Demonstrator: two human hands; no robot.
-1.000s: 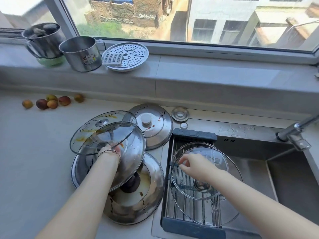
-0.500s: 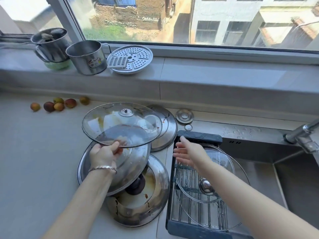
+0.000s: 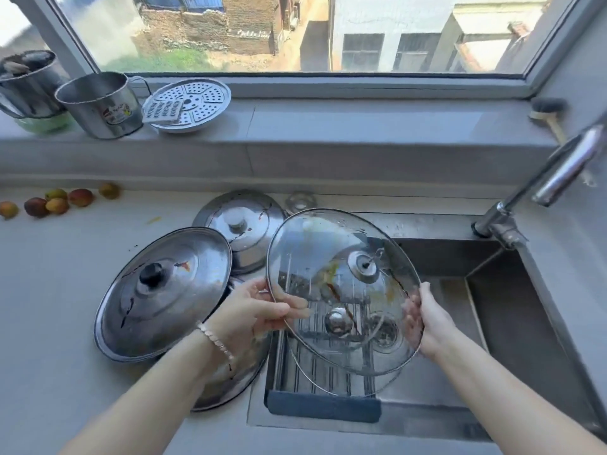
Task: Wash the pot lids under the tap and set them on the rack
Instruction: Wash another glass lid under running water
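A stained glass pot lid is held tilted over the sink, above the rack. My left hand grips its left rim and my right hand grips its right rim. Through the glass I see another glass lid lying on the rack, with its metal knob showing. On the counter to the left sit a large steel lid with a black knob, a smaller steel lid behind it and another steel lid partly under my left forearm. The tap reaches in from the right.
The steel sink lies below and right, with a drain. Two steel mugs and a perforated steamer plate stand on the windowsill, with a brush at its right end. Several small fruits lie at the counter's back left.
The glass lid has moved right from above the stacked lids to over the sink rack. My right hand, free before, now holds its right rim. The view shifted right.
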